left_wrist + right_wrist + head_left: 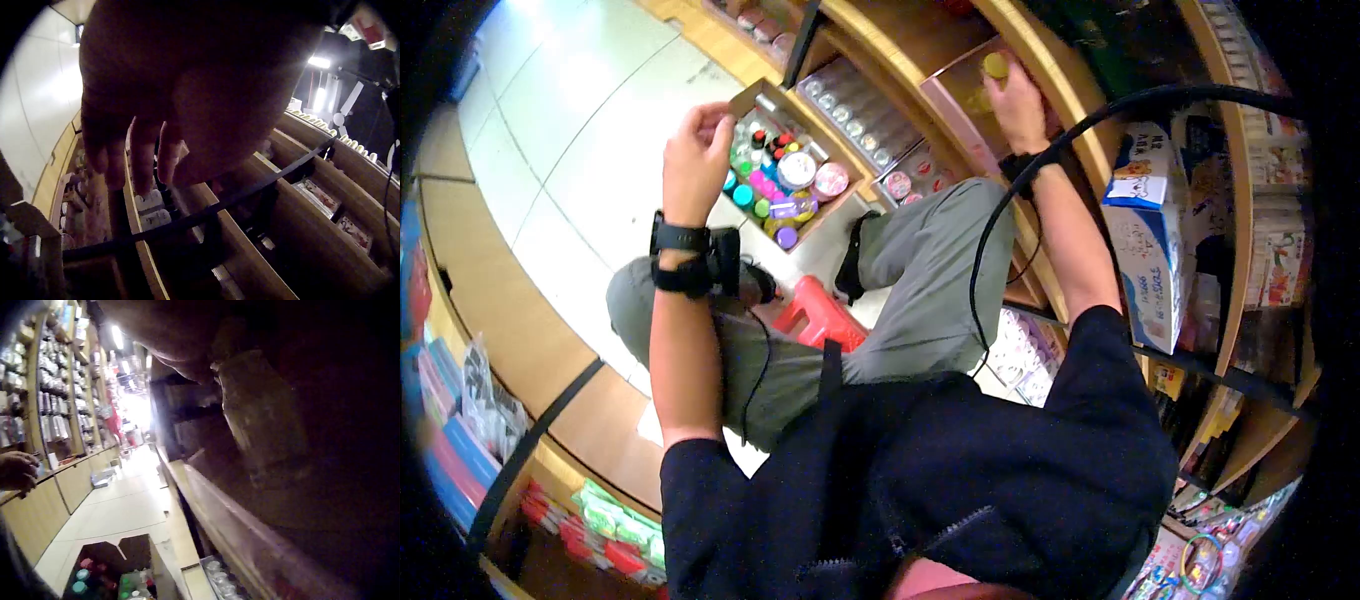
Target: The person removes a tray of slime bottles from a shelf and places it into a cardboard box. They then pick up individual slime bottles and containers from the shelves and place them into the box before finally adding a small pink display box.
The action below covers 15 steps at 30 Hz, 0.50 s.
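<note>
My right hand (1020, 112) grips a small clear bottle with a yellow cap (996, 67), held over a shelf compartment. In the right wrist view the see-through body of the bottle (265, 419) hangs below the fingers in dim light. My left hand (697, 165) is raised at the near-left edge of a cardboard box (837, 203), holding nothing. Its loosely bent fingers (142, 153) show dark in the left wrist view. Inside the box are bottles and jars with coloured caps, among them a white round-lidded jar (797, 170) and a purple cap (787, 238).
Wooden shelves (990, 30) rise on the right, with a tray of clear containers (860, 115) beside the box. A blue and white carton (1145, 250) stands on the right. A red plastic stool (815, 315) shows between the legs. A black cable (1090, 120) crosses the right arm.
</note>
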Tool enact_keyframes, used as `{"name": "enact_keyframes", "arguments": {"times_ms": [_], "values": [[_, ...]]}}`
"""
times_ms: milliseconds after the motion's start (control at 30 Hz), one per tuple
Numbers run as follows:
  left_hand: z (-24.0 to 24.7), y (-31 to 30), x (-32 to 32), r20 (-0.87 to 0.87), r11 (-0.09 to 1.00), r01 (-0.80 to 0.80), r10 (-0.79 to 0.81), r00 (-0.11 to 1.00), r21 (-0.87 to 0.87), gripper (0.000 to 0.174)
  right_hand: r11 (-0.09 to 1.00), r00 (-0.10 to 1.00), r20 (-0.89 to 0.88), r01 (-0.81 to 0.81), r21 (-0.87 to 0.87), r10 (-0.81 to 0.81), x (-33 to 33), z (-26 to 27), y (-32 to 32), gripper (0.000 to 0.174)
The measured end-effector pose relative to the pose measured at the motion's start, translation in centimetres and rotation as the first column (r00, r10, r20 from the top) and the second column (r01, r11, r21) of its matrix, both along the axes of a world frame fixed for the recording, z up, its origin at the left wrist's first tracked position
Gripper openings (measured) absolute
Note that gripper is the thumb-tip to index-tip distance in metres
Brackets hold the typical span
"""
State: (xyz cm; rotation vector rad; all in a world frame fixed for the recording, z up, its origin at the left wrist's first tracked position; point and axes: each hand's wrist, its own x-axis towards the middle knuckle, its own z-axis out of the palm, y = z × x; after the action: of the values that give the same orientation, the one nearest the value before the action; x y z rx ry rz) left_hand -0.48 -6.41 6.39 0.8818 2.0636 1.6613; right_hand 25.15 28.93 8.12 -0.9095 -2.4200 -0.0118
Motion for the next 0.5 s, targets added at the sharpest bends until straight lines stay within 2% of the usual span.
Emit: {"name": "enact_keyframes", "arguments": {"times_ms": [33,100,133,233,267,300,333,367,400,433,500], "values": [[0.0,-0.2,-0.1,-0.026,1.000,-0.015,0.015,1.000,0.019,0.018,0.999,0.996,0.082,-0.027,0.017,0.026,-0.4,3.7,-4.3,0.045],[0.1,-0.3,-0.3,-0.046,0.999,-0.010,0.008,0.999,-0.033,0.021,0.995,0.985,0.175,-0.021,0.097,0.004,-0.9,6.6,-8.1,0.038],[-0.2,-0.2,-0.3,-0.038,1.000,-0.004,0.004,0.999,-0.005,0.022,0.974,0.984,0.146,-0.124,0.188,0.098,-1.0,6.7,-8.8,0.036],[-0.3,-0.2,0.0,-0.070,0.998,0.038,-0.034,0.997,0.045,0.025,0.967,0.953,0.216,-0.238,0.091,0.214,-2.6,7.6,-13.8,0.041],[-0.1,-0.1,0.2,-0.001,0.994,0.103,-0.103,0.995,0.023,0.030,0.937,0.927,0.187,-0.342,0.076,0.324,-3.2,6.7,-14.3,0.042],[0.0,-0.2,0.3,-0.089,0.970,0.243,-0.243,0.966,-0.011,0.041,0.895,0.891,0.157,-0.441,0.066,0.427,-3.8,5.9,-14.8,0.043],[0.2,-0.3,1.0,-0.111,0.955,0.292,-0.296,0.949,-0.051,0.048,0.893,0.886,0.126,-0.450,-0.010,0.447,-4.8,5.5,-16.2,0.044],[0.4,-0.2,1.8,-0.132,0.937,0.339,-0.348,0.928,-0.088,0.054,0.864,0.870,0.063,-0.472,-0.173,0.488,-5.7,4.4,-16.8,0.044],[-0.2,0.1,2.2,-0.245,0.923,0.381,-0.380,0.892,-0.043,0.059,0.828,0.863,-0.003,-0.485,-0.282,0.504,-6.8,3.5,-18.2,0.044],[-0.7,0.2,2.7,-0.261,0.916,0.400,-0.395,0.881,-0.038,0.059,0.797,0.852,-0.037,-0.502,-0.336,0.522,-7.7,1.9,-18.9,0.045],[-1.3,0.2,2.8,-0.337,0.923,0.371,-0.382,0.861,-0.098,0.058,0.752,0.803,-0.077,-0.583,-0.307,0.591,-9.3,-0.9,-20.7,0.044]]}}
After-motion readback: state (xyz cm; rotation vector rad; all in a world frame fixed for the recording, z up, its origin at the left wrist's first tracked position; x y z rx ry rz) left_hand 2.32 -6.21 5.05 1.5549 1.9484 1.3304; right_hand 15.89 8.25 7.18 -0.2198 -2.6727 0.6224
